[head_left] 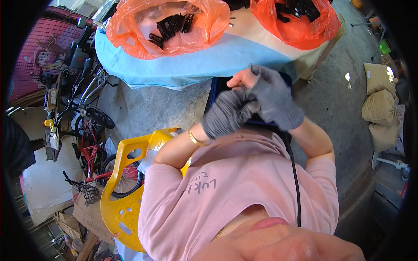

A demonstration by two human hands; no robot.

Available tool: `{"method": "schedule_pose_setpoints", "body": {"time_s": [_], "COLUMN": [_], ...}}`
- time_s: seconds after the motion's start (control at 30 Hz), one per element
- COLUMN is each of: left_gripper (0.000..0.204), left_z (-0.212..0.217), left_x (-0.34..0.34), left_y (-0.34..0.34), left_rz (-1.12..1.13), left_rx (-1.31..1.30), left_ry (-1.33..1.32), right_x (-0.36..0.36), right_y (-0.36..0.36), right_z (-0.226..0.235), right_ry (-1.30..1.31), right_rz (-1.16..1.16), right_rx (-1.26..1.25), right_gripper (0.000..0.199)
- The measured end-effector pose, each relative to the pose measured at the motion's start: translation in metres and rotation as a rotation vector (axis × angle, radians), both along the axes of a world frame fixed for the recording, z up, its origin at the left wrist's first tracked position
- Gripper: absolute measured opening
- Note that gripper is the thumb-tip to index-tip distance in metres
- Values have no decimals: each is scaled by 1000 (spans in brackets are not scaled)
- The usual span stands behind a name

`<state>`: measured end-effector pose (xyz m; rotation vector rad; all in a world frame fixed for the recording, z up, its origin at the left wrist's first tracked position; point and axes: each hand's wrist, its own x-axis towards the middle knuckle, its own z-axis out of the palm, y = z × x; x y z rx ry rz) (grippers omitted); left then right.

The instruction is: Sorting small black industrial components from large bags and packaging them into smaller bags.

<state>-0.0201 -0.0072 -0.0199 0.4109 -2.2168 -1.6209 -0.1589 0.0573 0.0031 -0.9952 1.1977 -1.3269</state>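
Note:
In front of my chest, my left hand [228,114] and my right hand [275,96] press together, both in grey knitted gloves with bare fingertips. The left one is closed, its fingers tucked against the right palm. Curled fingers of the right hand reach over it; anything between them is hidden. Beyond my hands, an orange plastic bag [123,40] sits open on the table with black plastic parts [170,27] inside. A redder plastic bag [300,38] at the right also holds black parts [305,9].
A light blue and cream cloth [174,71] covers the table. Below my hands is a dark thing with a blue edge [212,96]. A black cord [297,187] runs along my body. At left stand a yellow plastic chair [114,191] and a red bicycle [90,158]; stuffed sacks [379,108] lie at right.

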Motion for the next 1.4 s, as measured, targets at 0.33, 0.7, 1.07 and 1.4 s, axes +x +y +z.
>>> {"method": "schedule_pose_setpoints", "body": {"time_s": [0.33,0.7,1.07,1.4], "left_gripper": [30,15,27,22], "left_z": [-24,31,12,34], "left_x": [2,9,-37,-7], "left_y": [2,-81,-199,-115], "left_rz": [-78,320,602,617], "left_rx": [-236,-881,-1365,-689], "left_ry": [-177,-42,-574,78], "right_x": [-71,-171,-139,-129], "right_y": [-17,-78,-44,-14], "right_z": [16,-2,13,-11], "right_ry": [871,1722,1817,1068], "right_rz": [-511,-400,-358,-575], "right_rx": [-282,19,110,-502], "right_gripper": [22,23,21,19]}}
